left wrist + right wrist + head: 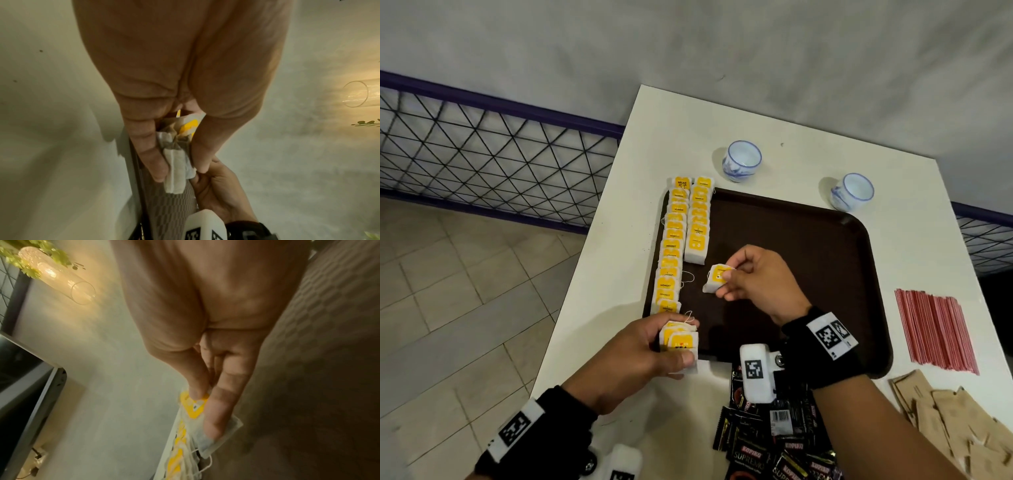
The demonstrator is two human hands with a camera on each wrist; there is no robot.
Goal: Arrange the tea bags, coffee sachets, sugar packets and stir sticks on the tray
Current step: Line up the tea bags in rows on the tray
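A dark brown tray (808,240) lies on the white table. Two rows of yellow-tagged tea bags (671,246) run along its left side, the right row (698,222) shorter. My right hand (753,277) pinches a single tea bag (717,278) just above the tray, below the shorter row; the right wrist view shows that tea bag (205,415) between thumb and fingers. My left hand (654,349) grips a small stack of tea bags (681,346) at the tray's near-left corner, with the stack (176,155) squeezed between my fingers in the left wrist view.
Two blue-and-white cups (742,165) (852,191) stand beyond the tray. Red stir sticks (935,329) lie right of it, brown sugar packets (955,421) at the near right, black coffee sachets (774,442) near the front edge. A wire fence (482,154) borders the table's left.
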